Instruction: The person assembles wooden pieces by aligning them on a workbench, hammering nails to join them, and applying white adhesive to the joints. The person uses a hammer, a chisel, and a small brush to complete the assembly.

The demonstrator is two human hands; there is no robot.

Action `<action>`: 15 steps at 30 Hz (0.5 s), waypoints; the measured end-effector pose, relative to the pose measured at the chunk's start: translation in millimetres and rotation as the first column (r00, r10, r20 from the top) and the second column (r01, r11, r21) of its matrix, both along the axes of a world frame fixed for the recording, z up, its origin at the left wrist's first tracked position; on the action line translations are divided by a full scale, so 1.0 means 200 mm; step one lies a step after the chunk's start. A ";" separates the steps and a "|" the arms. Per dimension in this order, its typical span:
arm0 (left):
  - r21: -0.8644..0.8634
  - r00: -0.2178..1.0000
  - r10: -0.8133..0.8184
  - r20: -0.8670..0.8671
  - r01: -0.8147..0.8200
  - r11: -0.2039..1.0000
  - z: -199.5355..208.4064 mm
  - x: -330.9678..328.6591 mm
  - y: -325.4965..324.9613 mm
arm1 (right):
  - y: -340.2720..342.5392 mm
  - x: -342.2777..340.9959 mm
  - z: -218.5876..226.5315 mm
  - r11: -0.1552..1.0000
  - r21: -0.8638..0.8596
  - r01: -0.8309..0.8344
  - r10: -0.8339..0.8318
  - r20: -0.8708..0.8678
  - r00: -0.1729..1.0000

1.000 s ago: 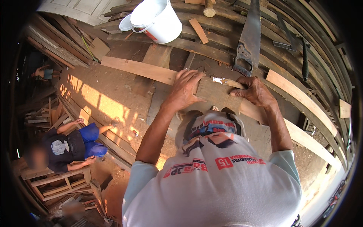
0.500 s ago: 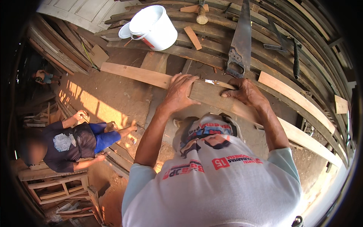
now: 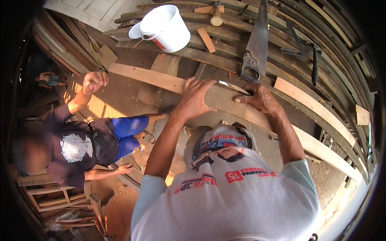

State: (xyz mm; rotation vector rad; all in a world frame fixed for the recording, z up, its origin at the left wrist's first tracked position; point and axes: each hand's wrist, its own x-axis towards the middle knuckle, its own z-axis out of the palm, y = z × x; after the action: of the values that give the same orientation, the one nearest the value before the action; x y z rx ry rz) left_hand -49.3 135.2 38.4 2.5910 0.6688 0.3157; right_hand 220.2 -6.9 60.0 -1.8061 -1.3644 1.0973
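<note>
A long pale plank [image 3: 146, 77] crosses in front of me, slanting from upper left to lower right. Between my hands, a browner wooden board [image 3: 225, 99] lies along it; whether the two are separate pieces is hard to tell. My left hand [image 3: 195, 97] is closed over the brown board's left part, fingers across the far edge and thumb at the near side. My right hand [image 3: 263, 99] pinches its far edge farther right, thumb on top, the other fingers mostly hidden behind. A thin shiny strip [image 3: 233, 86] shows along the far edge between them.
Beyond the plank, a handsaw [image 3: 255, 50], a white bucket [image 3: 167, 30], a mallet [image 3: 216, 18], a metal square [image 3: 292, 51] and a dark-handled tool [image 3: 315, 66] rest on stacked timber [image 3: 225, 44]. A co-worker [image 3: 80, 140] sits at the left, one hand raised near the plank's end.
My left hand has slid slightly right along the board and now covers its left end. My right hand stays nearly still. The co-worker has leaned and raised one arm toward the plank's left end.
</note>
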 end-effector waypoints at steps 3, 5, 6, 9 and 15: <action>0.005 0.999 -0.008 0.045 0.007 1.000 -0.01 0.00 0.01 | 0.01 -0.01 0.02 1.000 -0.025 -0.008 0.009 0.028 1.000; 0.004 1.000 0.001 0.021 -0.001 1.000 -0.01 -0.01 -0.01 | 0.00 -0.02 0.05 0.997 -0.070 -0.022 0.026 0.067 0.997; 0.010 1.000 -0.002 0.023 0.002 1.000 0.00 -0.01 0.00 | 0.01 -0.01 0.04 0.998 -0.057 -0.012 0.014 0.047 0.999; 0.016 1.000 0.000 0.014 0.000 1.000 0.01 0.00 0.00 | -0.01 -0.02 0.03 0.999 -0.041 0.013 -0.014 -0.027 1.000; 0.025 1.000 0.016 -0.018 -0.015 1.000 0.01 0.01 0.00 | -0.02 0.01 0.01 0.995 0.063 -0.074 0.072 0.029 0.997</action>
State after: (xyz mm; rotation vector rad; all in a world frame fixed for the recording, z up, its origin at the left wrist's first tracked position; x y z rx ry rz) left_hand -47.9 135.1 40.7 2.6165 0.6963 0.3072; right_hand 221.6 -10.2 62.9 -1.7428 -1.4749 1.0586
